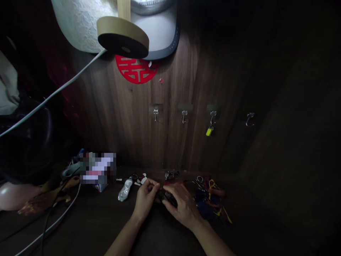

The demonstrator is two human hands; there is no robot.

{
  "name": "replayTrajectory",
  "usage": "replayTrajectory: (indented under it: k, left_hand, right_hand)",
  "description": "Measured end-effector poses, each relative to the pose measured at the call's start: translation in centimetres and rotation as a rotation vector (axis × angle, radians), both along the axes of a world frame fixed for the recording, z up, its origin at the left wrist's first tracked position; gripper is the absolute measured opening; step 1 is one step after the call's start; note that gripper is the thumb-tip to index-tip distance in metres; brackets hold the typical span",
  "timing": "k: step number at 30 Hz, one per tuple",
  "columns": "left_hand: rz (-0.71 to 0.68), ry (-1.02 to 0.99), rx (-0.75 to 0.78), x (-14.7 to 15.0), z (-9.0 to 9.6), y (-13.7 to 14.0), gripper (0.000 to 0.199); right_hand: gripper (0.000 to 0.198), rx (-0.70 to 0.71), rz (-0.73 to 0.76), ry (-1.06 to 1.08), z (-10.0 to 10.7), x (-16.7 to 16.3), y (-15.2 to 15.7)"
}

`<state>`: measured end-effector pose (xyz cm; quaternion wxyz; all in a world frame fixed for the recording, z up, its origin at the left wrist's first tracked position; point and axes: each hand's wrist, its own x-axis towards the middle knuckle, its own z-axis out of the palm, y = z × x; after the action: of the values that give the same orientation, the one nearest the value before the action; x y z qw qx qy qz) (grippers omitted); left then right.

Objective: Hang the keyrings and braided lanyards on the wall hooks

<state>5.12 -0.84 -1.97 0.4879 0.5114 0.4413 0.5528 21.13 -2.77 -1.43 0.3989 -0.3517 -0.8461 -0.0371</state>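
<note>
Near the back of the dark shelf, a small dark object sits between my hands; its kind is hard to make out in the dim light. My right hand grips it, with thumb and fingers around its right side. Thumb and fingertips of my left hand are pinched together at its left end. A silver key fob with a ring lies left of my left hand. Behind my fingers are small metal rings and something red. A bundle of cords and keyrings in blue, yellow and brown lies right of my right hand.
On the wooden back wall are several metal hooks, one holding a yellow tag. A round lamp with a white cable hangs before caps and a red paper-cut. A blurred box and wooden comb lie left.
</note>
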Motion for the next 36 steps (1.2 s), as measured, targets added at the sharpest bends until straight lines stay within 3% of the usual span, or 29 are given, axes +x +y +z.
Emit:
replayTrajectory:
  k: [6, 10, 17, 25, 36]
  left_hand:
    - [-0.01, -0.064, -0.1, -0.1, 0.1, 0.1, 0.035]
    - [-0.011, -0.062, -0.069, -0.2, -0.1, 0.4, 0.034]
    - [-0.008, -0.021, -0.026, -0.1, -0.2, 0.4, 0.032]
    - [0.013, 0.018, -0.022, -0.2, -0.6, 0.5, 0.031]
    - [-0.272, -0.164, -0.255, 0.1, -0.1, 0.1, 0.033]
  right_hand:
    - [0.027, -0.113, 0.031, 0.055, -0.9, -0.5, 0.2]
    - [0.013, -0.21, 0.046, 0.141, -1.7, -0.4, 0.8]
    - [0.018, -0.341, 0.085, 0.193, -1.2, -0.4, 0.4]
    - [0.022, -0.286, 0.014, 0.189, -2.1, -0.7, 0.8]
    - [0.013, -0.294, -0.053, 0.435, -1.6, -0.1, 1.4]
